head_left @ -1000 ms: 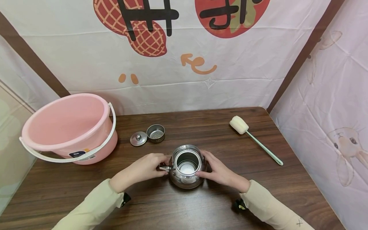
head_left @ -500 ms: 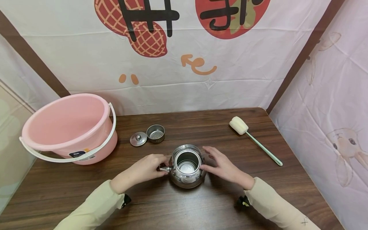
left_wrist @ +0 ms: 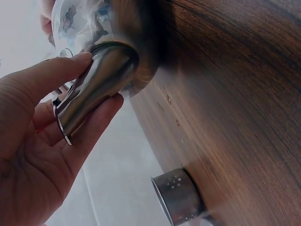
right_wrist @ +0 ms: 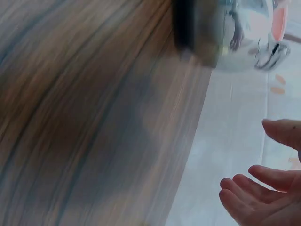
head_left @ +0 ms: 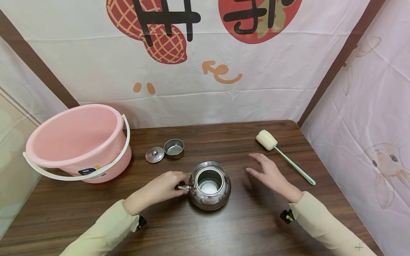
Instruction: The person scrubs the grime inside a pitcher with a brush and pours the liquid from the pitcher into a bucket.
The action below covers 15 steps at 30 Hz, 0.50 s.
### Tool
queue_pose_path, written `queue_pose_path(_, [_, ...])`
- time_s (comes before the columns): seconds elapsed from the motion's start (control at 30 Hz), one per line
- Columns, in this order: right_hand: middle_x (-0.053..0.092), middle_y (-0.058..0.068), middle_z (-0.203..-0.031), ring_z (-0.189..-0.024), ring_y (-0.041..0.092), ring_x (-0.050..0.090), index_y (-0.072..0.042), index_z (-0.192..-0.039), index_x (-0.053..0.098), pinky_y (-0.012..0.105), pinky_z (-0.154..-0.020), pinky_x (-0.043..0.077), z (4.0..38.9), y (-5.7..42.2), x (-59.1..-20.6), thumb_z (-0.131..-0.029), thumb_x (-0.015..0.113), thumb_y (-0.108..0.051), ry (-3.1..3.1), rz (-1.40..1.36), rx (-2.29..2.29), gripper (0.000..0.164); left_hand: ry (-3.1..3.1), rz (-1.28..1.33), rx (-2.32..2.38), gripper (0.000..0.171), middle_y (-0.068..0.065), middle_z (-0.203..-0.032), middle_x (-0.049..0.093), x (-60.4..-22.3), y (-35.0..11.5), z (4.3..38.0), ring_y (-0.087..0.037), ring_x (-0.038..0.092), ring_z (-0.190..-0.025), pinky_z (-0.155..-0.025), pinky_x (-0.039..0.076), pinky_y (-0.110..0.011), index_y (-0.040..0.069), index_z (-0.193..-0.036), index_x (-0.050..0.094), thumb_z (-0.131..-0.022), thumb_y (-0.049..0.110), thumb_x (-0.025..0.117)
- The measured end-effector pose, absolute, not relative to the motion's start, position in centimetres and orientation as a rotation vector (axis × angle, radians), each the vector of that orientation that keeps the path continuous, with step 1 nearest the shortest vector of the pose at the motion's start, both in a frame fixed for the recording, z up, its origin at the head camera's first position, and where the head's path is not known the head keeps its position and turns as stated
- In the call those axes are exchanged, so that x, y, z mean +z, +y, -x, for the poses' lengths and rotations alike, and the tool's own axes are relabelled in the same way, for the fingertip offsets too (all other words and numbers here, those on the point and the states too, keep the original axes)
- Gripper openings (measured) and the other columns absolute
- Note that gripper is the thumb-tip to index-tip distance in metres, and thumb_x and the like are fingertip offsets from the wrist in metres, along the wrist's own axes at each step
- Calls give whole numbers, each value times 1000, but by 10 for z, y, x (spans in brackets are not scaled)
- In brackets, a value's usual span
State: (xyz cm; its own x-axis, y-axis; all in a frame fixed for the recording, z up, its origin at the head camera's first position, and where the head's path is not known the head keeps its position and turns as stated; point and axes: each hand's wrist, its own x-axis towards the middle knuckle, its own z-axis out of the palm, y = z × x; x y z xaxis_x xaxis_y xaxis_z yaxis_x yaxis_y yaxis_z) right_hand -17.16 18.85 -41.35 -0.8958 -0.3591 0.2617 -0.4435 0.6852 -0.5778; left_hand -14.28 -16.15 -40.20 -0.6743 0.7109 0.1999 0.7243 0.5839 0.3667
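A shiny metal teapot stands lidless on the table, its round mouth facing up. My left hand pinches the teapot's spout between thumb and fingers, as the left wrist view shows closely. To the right of the pot, apart from it, my right hand hovers with thumb and fingers spread, holding nothing. Beyond that hand lies a sponge brush with a pale green handle. Behind the teapot, the small metal lid sits beside a perforated strainer cup.
A pink bucket with a white handle stands at the back left of the wooden table. A printed cloth hangs behind the table's back edge, and another hangs along the right side.
My right hand has let go of the teapot's side and moved right, toward the sponge brush. The left hand has stayed on the spout, and the pot has not moved.
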Motion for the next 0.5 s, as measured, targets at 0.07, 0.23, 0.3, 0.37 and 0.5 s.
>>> queue_pose_path(0.07, [54, 18, -118, -106, 31, 53, 3, -122, 51, 45, -84, 46, 175, 197, -414, -83, 66, -19, -2781, -615, 967, 47, -2771, 1255, -663, 16, 5, -75, 55, -402, -162, 143, -4, 48, -64, -57, 43, -21, 10, -81, 60, -72, 12, 75])
queue_pose_path(0.23, [53, 20, -118, -106, 34, 52, 4, -122, 50, 47, -83, 45, 183, 219, -416, -85, 64, -17, -2826, -508, 916, 46, -2780, 1253, -668, 16, 4, -77, 56, -403, -161, 143, -7, 51, -66, -59, 44, -22, 9, -82, 61, -73, 11, 74])
queue_pose_path(0.3, [53, 21, -118, -106, 35, 51, 4, -123, 50, 48, -83, 44, 185, 226, -417, -85, 63, -17, -2845, -465, 902, 45, -2782, 1250, -669, 16, 4, -77, 56, -403, -161, 143, -8, 51, -66, -59, 44, -22, 9, -83, 61, -73, 11, 74])
queue_pose_path(0.37, [53, 21, -118, -106, 36, 51, 4, -123, 50, 49, -83, 44, 188, 233, -419, -85, 63, -18, -2859, -428, 882, 45, -2784, 1248, -670, 16, 4, -77, 56, -403, -161, 143, -7, 51, -66, -59, 44, -22, 9, -83, 61, -73, 11, 74])
queue_pose_path(0.5, [52, 23, -119, -106, 38, 50, 5, -123, 49, 50, -83, 43, 193, 246, -424, -86, 62, -17, -2888, -366, 854, 45, -2783, 1246, -669, 16, 4, -77, 56, -403, -161, 143, -6, 50, -66, -58, 44, -21, 9, -82, 61, -73, 11, 74])
